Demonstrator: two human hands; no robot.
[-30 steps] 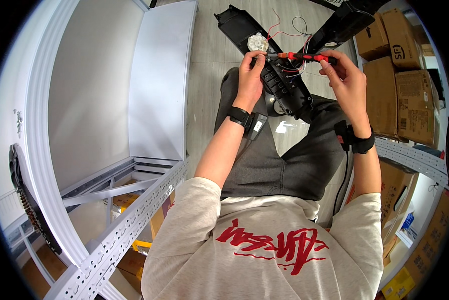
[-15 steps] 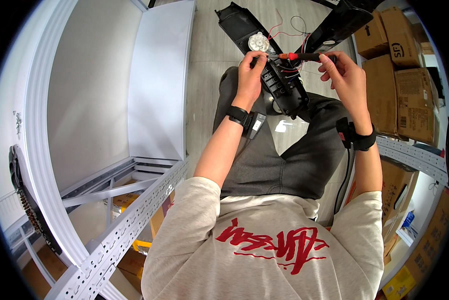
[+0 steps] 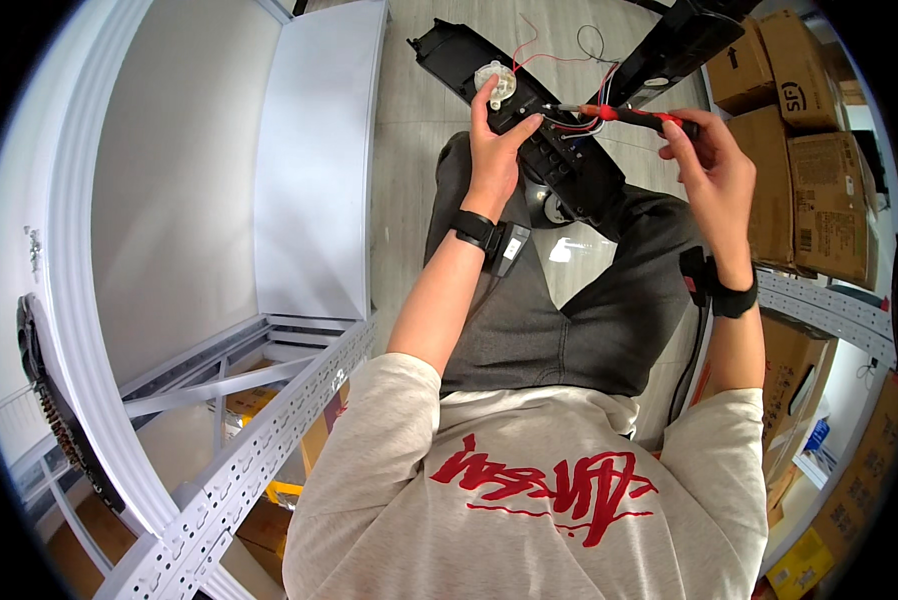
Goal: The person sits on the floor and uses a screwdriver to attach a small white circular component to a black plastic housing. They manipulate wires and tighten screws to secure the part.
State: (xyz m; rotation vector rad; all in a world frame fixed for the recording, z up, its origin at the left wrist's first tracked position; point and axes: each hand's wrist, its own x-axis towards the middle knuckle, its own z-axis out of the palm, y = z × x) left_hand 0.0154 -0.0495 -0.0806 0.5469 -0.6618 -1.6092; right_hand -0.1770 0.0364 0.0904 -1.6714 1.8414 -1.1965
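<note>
A long black plastic housing (image 3: 597, 172) lies slanted over my legs, with ribbed compartments on its face. My left hand (image 3: 494, 160) grips its near left edge; the forefinger reaches onto a white round part (image 3: 495, 84) and the thumb lies spread on the face, the other fingers mostly hidden. In my right hand (image 3: 717, 160) is a red and black screwdriver (image 3: 619, 114), held by the handle end. Its shaft points left, with the tip at the housing's face just beyond my left thumb. Thin coloured wires (image 3: 579, 128) run under the shaft.
A second long black part (image 3: 674, 50) stands beyond to the right, joined by wires. Cardboard boxes (image 3: 834, 195) are stacked at the right. A white metal shelf frame (image 3: 259, 420) rises on the left. A dark round piece (image 3: 551, 207) sits under the housing.
The housing has shifted a little left. My left hand has opened from a pinch near the screwdriver tip, its forefinger now on the white round part. My right hand has moved slightly right and nearer.
</note>
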